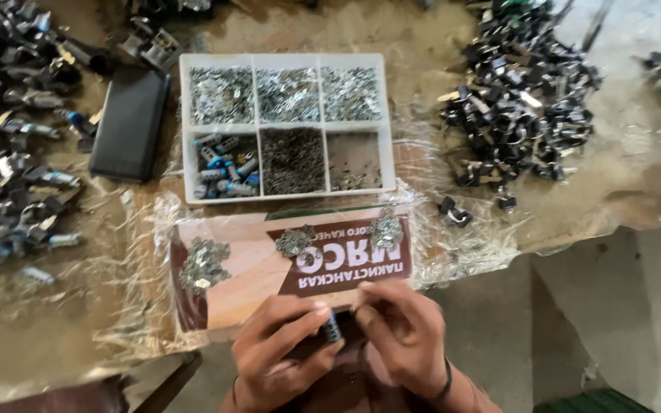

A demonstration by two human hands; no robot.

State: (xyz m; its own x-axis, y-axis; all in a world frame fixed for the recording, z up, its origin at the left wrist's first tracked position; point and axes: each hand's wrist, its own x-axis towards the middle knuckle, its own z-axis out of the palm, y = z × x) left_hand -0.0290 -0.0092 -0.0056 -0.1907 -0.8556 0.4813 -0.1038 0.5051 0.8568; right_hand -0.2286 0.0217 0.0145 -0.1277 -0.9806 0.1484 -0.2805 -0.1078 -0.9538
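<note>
Both hands meet at the near edge of the table, just below the cardboard sheet (269, 264). Left hand (281, 348) has fingers curled narrow, pinching a small dark-and-blue cylinder part (333, 327) at the fingertips. Right hand (401, 333) fingers bunched tight against the same part from the other side, seemingly pressing or fitting something tiny onto it; what exactly is too small to tell.

Step in hand looks like assembly of one small part, mid-fit. Judging by that, the next move calls for a steady pinch and a fine push or twist, with the part kept from slipping.

Around the sheet: three little heaps of metal bits (204, 264) lie on it. Just beyond it, a white divided tray (185, 130), top row full of shiny metal pieces, bottom left cell with blue-grey cylinders (227, 168), the middle cell with dark small pieces, the right cell nearly bare. Left of the tray, a flat black case (130, 122) and a sprawl of dark parts (17, 138). Right of the tray, a big pile of black parts (518, 99). Crinkled plastic wrap (460, 245) spreads under the sheet. Nothing blocks the hands.
</note>
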